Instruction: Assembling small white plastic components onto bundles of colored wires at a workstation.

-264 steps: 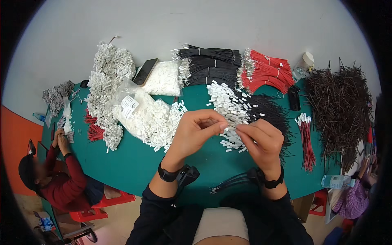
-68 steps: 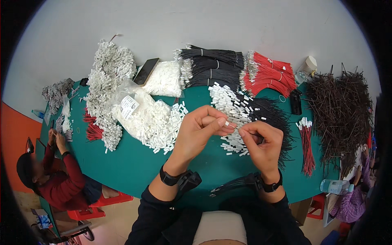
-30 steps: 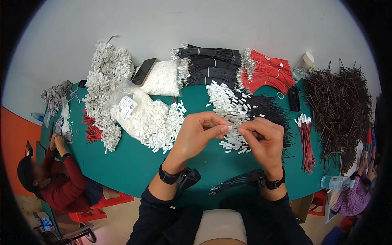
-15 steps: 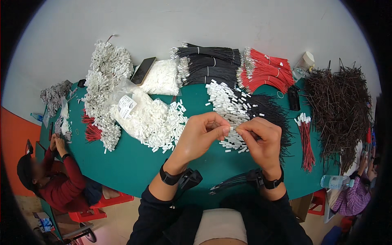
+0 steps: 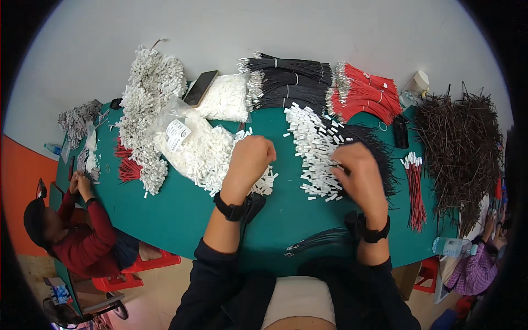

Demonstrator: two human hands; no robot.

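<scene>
On the smooth green table (image 5: 286,212) lie a tangled brown heap (image 5: 461,148), a wrinkled clear bag (image 5: 174,111) spilling boxy white connectors (image 5: 212,175), and thin white-ended black wires (image 5: 367,133), partly under the right hand (image 5: 359,168), its thumb and forefinger apart. The left hand (image 5: 248,161) bends over the connectors, fingertips hidden, so I cannot tell whether they grasp.
</scene>
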